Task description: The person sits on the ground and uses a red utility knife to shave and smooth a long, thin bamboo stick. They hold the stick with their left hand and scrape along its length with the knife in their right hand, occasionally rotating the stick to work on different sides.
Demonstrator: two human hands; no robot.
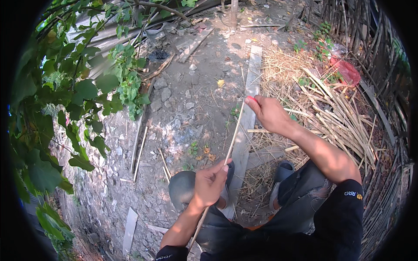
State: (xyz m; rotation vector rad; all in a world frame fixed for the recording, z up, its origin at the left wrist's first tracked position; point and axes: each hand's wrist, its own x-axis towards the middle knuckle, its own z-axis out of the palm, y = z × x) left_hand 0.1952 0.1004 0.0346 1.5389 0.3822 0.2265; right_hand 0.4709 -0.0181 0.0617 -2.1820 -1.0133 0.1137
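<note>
A long, thin wooden strip (pixel 235 139) slants from beside my left forearm up to my right hand. My left hand (pixel 210 182) is closed round it above my left knee, thumb pressed on top. Farther up, my right hand (pixel 269 114) grips a small red-handled tool (pixel 251 100) against the strip's upper part. Most of the tool is hidden in my fingers, and I cannot make out its working end clearly. Below the strip's upper half runs a pale flat board (pixel 253 71) on the ground, passing between my feet.
Many split strips (pixel 344 119) lie piled at the right beside straw shavings (pixel 278 65) and a red plastic bag (pixel 346 71). A stick fence (pixel 383 48) bounds the right side. Leafy branches (pixel 82 91) hang at the left over stony ground. Loose sticks (pixel 140 154) lie left of my knee.
</note>
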